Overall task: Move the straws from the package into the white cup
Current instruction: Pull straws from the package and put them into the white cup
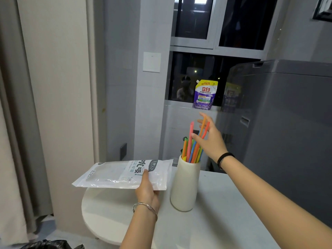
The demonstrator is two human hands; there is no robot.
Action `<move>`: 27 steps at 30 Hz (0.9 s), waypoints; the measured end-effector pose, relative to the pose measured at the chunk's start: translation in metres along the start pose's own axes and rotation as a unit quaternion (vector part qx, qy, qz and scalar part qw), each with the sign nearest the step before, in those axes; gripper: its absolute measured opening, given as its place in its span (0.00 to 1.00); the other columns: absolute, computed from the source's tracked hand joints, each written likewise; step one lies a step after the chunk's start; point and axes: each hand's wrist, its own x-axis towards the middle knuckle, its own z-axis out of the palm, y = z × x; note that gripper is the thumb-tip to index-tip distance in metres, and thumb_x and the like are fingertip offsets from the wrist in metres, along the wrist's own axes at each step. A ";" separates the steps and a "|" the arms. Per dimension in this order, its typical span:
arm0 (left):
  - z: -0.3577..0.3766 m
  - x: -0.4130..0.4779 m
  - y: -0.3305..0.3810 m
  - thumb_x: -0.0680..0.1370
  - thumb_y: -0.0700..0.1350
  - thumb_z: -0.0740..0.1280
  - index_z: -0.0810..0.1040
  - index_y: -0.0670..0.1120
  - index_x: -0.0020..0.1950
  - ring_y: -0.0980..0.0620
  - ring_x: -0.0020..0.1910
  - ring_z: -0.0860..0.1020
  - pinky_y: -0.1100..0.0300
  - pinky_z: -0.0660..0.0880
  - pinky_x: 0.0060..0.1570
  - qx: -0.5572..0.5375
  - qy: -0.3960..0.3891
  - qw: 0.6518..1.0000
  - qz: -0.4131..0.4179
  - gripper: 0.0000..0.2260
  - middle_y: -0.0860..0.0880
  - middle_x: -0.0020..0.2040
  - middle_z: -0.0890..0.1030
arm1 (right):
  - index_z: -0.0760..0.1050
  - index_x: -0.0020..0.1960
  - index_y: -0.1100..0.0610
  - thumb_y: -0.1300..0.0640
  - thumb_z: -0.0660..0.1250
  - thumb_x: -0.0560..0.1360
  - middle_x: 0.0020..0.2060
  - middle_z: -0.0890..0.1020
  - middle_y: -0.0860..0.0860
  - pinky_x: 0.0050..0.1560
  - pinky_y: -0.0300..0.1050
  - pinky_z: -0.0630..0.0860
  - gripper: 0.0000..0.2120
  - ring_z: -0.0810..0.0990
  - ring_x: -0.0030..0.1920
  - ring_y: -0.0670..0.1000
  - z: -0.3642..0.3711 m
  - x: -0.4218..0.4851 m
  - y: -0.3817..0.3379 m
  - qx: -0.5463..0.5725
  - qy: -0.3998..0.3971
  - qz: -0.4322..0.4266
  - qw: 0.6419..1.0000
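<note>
A tall white cup (184, 187) stands on the white table (224, 212). Several coloured straws (193, 146) stand upright in it, fanning out above the rim. My right hand (211, 139) hovers beside their tops with fingers spread and straight; its fingertips touch or nearly touch the orange and red straws. My left hand (147, 191) holds the flat clear-and-white straw package (124, 174) by its right end, thumb on top, level above the table's left part. The package looks flat; I cannot tell whether straws are inside.
A grey appliance (287, 123) stands right of the table. A purple detergent pouch (205, 94) sits on the window ledge behind the cup. A curtain (19, 123) hangs at the left, and a black bag (48, 245) lies on the floor.
</note>
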 end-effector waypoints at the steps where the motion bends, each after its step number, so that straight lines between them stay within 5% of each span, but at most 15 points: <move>1: 0.000 -0.001 0.000 0.80 0.42 0.65 0.73 0.46 0.65 0.55 0.41 0.79 0.62 0.80 0.30 0.000 0.001 1.000 0.000 0.14 0.47 0.56 0.79 | 0.54 0.73 0.42 0.55 0.70 0.73 0.70 0.70 0.48 0.56 0.49 0.76 0.36 0.74 0.64 0.52 0.001 -0.001 -0.001 -0.029 -0.014 -0.019 0.999; 9: -0.002 0.000 -0.001 0.79 0.43 0.65 0.73 0.48 0.61 0.55 0.41 0.79 0.66 0.79 0.27 0.007 0.004 1.000 -0.005 0.10 0.50 0.52 0.81 | 0.56 0.74 0.46 0.50 0.70 0.71 0.74 0.62 0.50 0.70 0.61 0.65 0.36 0.63 0.73 0.55 0.008 -0.007 0.020 -0.170 -0.149 -0.007 0.974; 13: -0.002 0.003 0.001 0.80 0.43 0.65 0.73 0.48 0.60 0.55 0.40 0.79 0.61 0.77 0.34 0.016 -0.004 1.000 -0.008 0.09 0.53 0.45 0.80 | 0.49 0.75 0.41 0.46 0.69 0.71 0.75 0.59 0.47 0.67 0.59 0.65 0.40 0.61 0.74 0.54 0.000 0.000 0.004 -0.089 -0.035 -0.042 0.995; 16: -0.002 0.004 0.000 0.80 0.43 0.65 0.73 0.48 0.59 0.55 0.40 0.79 0.64 0.78 0.27 0.013 0.000 1.000 -0.008 0.09 0.53 0.44 0.80 | 0.47 0.75 0.43 0.47 0.64 0.75 0.76 0.57 0.47 0.68 0.52 0.58 0.35 0.59 0.74 0.53 0.002 0.001 -0.004 -0.198 -0.014 -0.148 0.969; 19: -0.003 0.002 -0.001 0.80 0.42 0.65 0.73 0.48 0.60 0.55 0.40 0.79 0.67 0.78 0.24 0.005 -0.001 1.000 -0.005 0.10 0.52 0.45 0.80 | 0.52 0.76 0.50 0.43 0.57 0.78 0.76 0.57 0.49 0.71 0.48 0.50 0.30 0.55 0.76 0.52 0.008 -0.008 0.003 -0.315 -0.117 -0.130 0.933; 22: -0.003 0.000 -0.001 0.80 0.43 0.65 0.73 0.48 0.62 0.55 0.41 0.79 0.67 0.78 0.25 0.005 -0.003 1.000 -0.003 0.11 0.50 0.51 0.81 | 0.54 0.75 0.51 0.40 0.56 0.77 0.75 0.61 0.50 0.72 0.51 0.57 0.30 0.58 0.75 0.52 0.011 -0.018 0.012 -0.341 -0.217 -0.069 0.912; 27: -0.003 0.000 0.001 0.80 0.43 0.65 0.72 0.46 0.67 0.55 0.42 0.79 0.66 0.79 0.27 -0.003 -0.008 1.000 -0.010 0.16 0.49 0.54 0.80 | 0.51 0.75 0.44 0.38 0.53 0.77 0.77 0.52 0.48 0.74 0.54 0.46 0.29 0.48 0.77 0.52 0.009 -0.014 0.014 -0.308 -0.120 -0.075 0.941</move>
